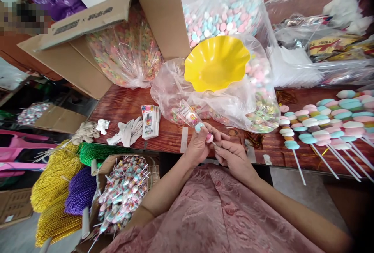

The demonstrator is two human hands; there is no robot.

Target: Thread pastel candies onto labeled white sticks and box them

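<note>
Over the table's front edge, my left hand (198, 147) is closed around a candy skewer (200, 127) with pastel sweets on it. A clear plastic sleeve (187, 111) with a printed label covers its upper end, pointing up and to the left. My right hand (231, 149) is pinched at the lower end, by the thin white stick; whether it also grips the sleeve's edge, I cannot tell. Beyond my hands, a yellow wavy-rimmed bowl (216, 64) rests on clear bags of sweets (260, 108). Several unwrapped candy skewers (327, 124) lie at the right, sticks jutting past the edge.
Left of my hands are a stack of printed cards (150, 122) and pale gloves (128, 131). A box of wrapped skewers (124, 190) stands below left, beside coloured cord bundles (55, 179). Behind are a cardboard box (163, 15) and a clear tub (321, 66).
</note>
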